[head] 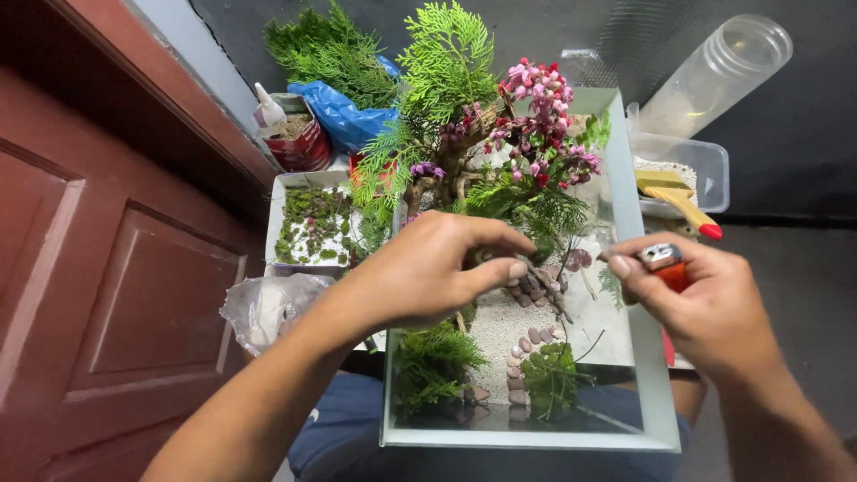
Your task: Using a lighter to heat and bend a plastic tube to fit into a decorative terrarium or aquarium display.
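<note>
A glass tank (647, 357) holds a small garden: a twisted tree with green fronds (446, 54), pink flowers (540, 98), white sand (495, 326) and a row of pebbles (522, 344). My left hand (428, 268) reaches into the tank and pinches a thin brown twig (546, 287) between thumb and fingers. My right hand (705, 303) hovers over the tank's right rim, closed around a red lighter (665, 263) with a metal top. The two hands are a short gap apart.
A tray of moss (312, 223) lies left of the tank, with a red pot (299, 143), a blue bag (344, 112) and a clear plastic bag (268, 308). At right, a paintbrush (678, 192) rests on a plastic box (710, 161) by a clear bottle (719, 71). A wooden door (89, 268) stands left.
</note>
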